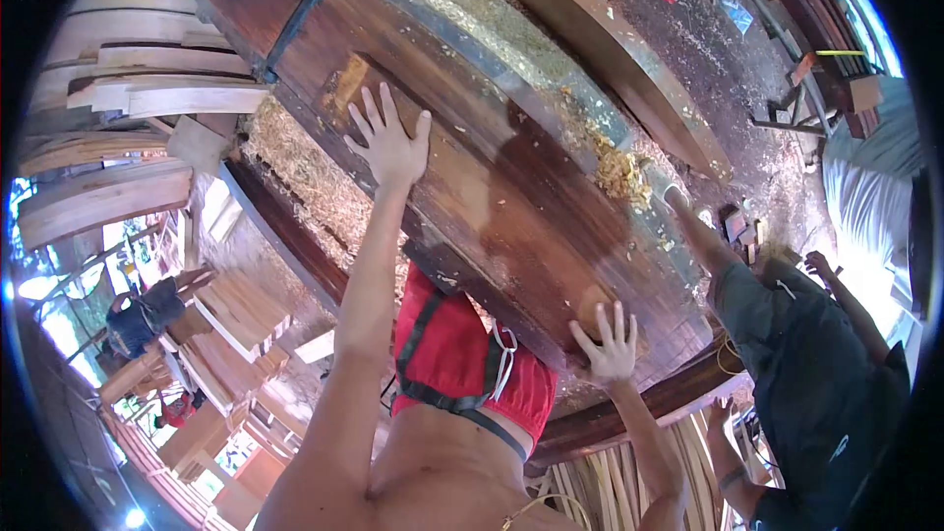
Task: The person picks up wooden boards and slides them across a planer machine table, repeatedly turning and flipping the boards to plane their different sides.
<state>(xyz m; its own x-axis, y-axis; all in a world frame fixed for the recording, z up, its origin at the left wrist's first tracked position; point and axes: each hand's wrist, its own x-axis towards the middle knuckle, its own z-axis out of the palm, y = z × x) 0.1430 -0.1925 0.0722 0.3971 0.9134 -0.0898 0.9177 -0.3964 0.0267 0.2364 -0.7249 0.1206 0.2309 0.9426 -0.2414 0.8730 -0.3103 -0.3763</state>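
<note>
A long reddish-brown plank (472, 187) lies on a larger dark wooden piece (393, 49) in the middle of the view. Near the plank's upper left end, my left hand (391, 143) rests flat with its fingers spread. My right hand (610, 346) lies with fingers apart on the wood near the lower right end. Neither hand is wrapped round anything. Wood shavings (621, 172) are heaped along the far side of the wood.
On the right a co-worker in dark clothes (811, 374) bends close to the wood. Stacked boards (108, 197) stand at the left. A curved beam (610, 39) lies beyond the workpiece. Further people (143, 320) are at the lower left.
</note>
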